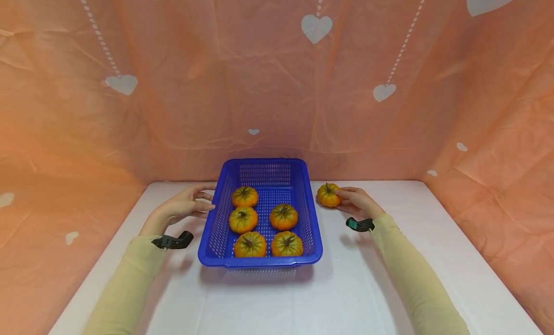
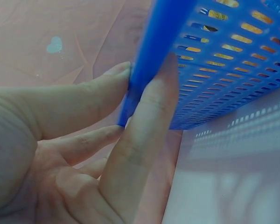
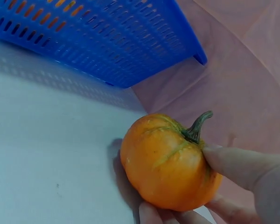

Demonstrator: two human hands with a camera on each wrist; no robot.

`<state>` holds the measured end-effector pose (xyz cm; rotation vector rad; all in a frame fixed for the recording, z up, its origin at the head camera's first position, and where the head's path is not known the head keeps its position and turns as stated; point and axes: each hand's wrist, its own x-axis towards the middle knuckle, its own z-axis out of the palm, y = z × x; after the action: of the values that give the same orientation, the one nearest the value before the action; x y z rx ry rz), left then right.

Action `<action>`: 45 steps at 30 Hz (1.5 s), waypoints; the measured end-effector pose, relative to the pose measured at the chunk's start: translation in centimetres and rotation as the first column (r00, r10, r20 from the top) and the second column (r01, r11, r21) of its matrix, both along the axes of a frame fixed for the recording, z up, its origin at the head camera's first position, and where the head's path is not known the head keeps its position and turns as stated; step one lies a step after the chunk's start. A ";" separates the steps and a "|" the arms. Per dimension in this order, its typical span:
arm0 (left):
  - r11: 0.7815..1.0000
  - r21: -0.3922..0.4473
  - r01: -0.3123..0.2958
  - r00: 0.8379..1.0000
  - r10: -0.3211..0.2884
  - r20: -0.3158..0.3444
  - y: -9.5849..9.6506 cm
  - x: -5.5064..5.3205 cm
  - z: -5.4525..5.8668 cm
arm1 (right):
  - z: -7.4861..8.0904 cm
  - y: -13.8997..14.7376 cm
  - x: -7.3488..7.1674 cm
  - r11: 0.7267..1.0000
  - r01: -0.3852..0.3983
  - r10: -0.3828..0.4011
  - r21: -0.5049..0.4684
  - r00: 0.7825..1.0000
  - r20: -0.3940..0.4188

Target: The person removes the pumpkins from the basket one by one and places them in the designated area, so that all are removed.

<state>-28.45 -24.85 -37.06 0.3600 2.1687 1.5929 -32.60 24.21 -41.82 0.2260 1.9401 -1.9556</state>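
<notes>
A blue perforated plastic basket stands on the table with several small orange pumpkins inside, spread over its floor. At its left side my left hand pinches the rim between thumb and fingers; the left wrist view shows the thumb against the rim and a finger along the slotted outer wall. To the right of the basket, my right hand grips another small pumpkin. Its thumb presses near the green stem, and its other fingers curl under the pumpkin, partly hidden.
A white table lies under everything. Peach-coloured cloth printed with white hearts rises behind the basket and along both sides. Each wrist wears a black strap device, the left one beside the basket's left wall.
</notes>
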 end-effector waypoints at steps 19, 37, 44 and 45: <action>1.000 0.005 0.007 1.000 -0.007 -0.004 0.0 -0.1 0.2 | 0.1 -0.2 0.0 0.992 -0.008 0.013 0.122 0.999 -0.038; 1.000 -0.006 0.028 0.999 -0.028 -0.036 0.0 -0.1 -0.1 | 2.2 2.3 0.3 0.979 -0.074 0.094 0.190 0.991 -0.097; 1.000 -0.011 0.026 0.999 -0.026 -0.024 0.1 -0.1 0.1 | 5.1 2.8 0.1 0.987 -0.109 0.128 0.116 0.978 -0.166; 1.000 -0.011 0.023 1.000 -0.023 -0.019 0.1 -0.1 0.2 | 5.5 2.8 0.0 0.987 -0.116 0.135 0.114 0.976 -0.173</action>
<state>-28.57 -24.78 -36.89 0.3969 2.1781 1.5713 -32.57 27.03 -36.29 -0.0483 2.1163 -1.8513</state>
